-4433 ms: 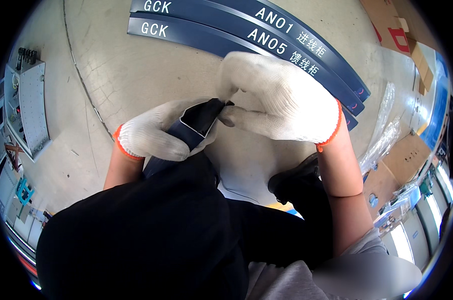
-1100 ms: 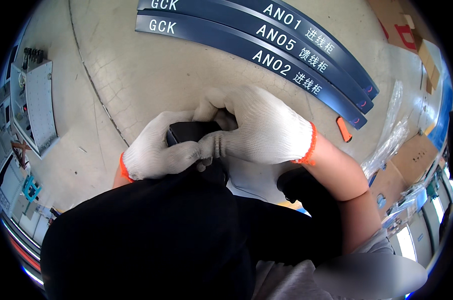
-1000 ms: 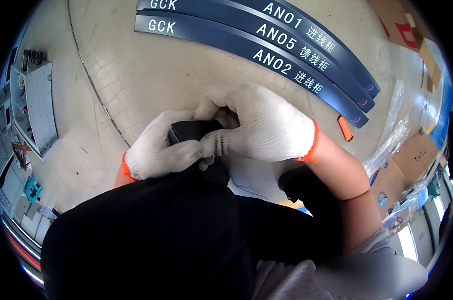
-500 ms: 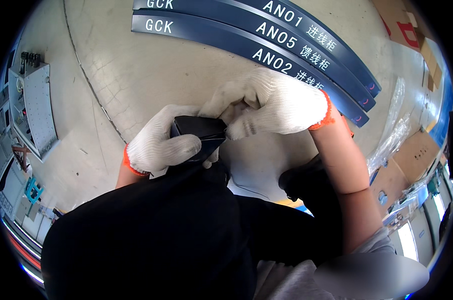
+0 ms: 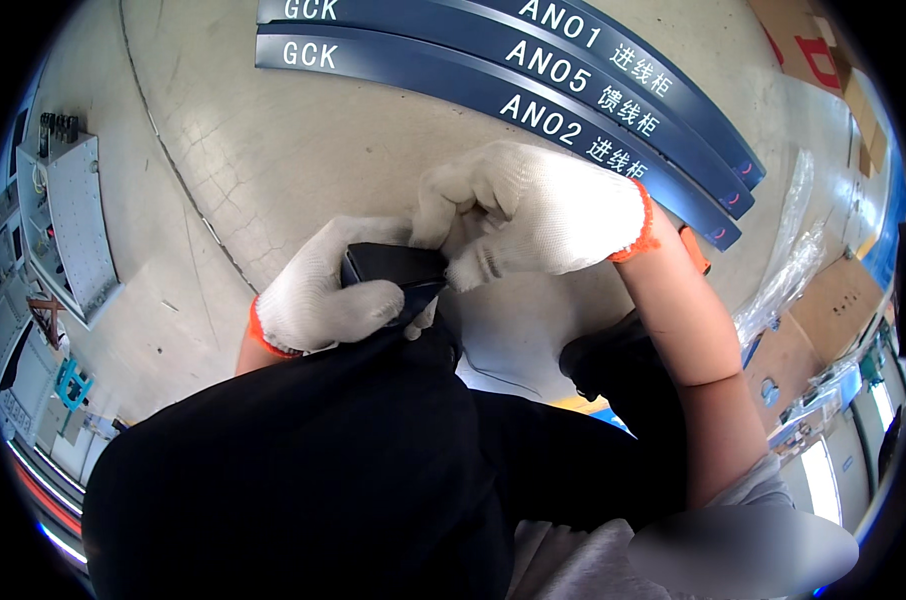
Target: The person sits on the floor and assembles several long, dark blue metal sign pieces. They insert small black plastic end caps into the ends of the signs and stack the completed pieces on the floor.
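Left hand [image 5: 323, 300] clamped around dark flat piece [image 5: 393, 268], held over black-clad knee [image 5: 303, 470]. Right hand [image 5: 533, 215] pinched tight on its edge. Could slip from thick gloves, likely dropping onto concrete floor [image 5: 273, 170] near blue sign strips [image 5: 493, 95].

signs: three long dark-blue strips [image 5: 533, 75], white lettering, floor, top | packages: brown cardboard boxes [image 5: 833, 300], right edge
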`<state>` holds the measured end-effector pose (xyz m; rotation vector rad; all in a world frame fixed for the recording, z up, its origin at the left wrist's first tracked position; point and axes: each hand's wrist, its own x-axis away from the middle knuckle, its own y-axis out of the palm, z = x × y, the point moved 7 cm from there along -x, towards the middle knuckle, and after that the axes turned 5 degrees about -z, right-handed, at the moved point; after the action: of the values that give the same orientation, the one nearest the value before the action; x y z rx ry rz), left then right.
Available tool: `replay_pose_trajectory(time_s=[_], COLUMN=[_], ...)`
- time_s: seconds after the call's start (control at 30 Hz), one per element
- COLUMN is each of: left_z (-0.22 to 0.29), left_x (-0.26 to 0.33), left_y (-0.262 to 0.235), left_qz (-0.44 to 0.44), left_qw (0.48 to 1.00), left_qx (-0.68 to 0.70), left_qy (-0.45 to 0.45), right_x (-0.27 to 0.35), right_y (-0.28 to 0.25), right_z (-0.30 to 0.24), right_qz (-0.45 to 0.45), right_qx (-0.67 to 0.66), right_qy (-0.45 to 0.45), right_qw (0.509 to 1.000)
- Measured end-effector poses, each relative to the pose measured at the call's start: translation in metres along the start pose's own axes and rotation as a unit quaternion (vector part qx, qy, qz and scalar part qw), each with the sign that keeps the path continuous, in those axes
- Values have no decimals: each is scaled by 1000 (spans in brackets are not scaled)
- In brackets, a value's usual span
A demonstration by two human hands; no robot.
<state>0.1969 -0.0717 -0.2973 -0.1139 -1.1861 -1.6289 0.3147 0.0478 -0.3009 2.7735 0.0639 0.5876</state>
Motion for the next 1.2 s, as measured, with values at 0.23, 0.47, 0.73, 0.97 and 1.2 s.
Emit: replay_pose_trajectory(time_s=[0.23,0.47,0.73,0.97,1.2], left_z=[-3,-7,0,29,115], left_x=[-6,-8,-12,6,62], left_y=[4,6,2,-10,-2], left_qz=[33,24,114,186,284], left_qw=[987,970,962,942,861], left_qx=[-141,-218,-250,-280,-413], left_qy=[-76,-108,-1,-10,83], right_x=[-3,-3,-10,-30,-47], right_y=[4,8,-3,10,58], right_z=[0,6,39,66,55], right_qz=[-35,-37,74,74,-12], right_qx=[103,145,97,13,-40], right_qy=[23,72,52,109,76], right_qw=[994,986,991,991,996])
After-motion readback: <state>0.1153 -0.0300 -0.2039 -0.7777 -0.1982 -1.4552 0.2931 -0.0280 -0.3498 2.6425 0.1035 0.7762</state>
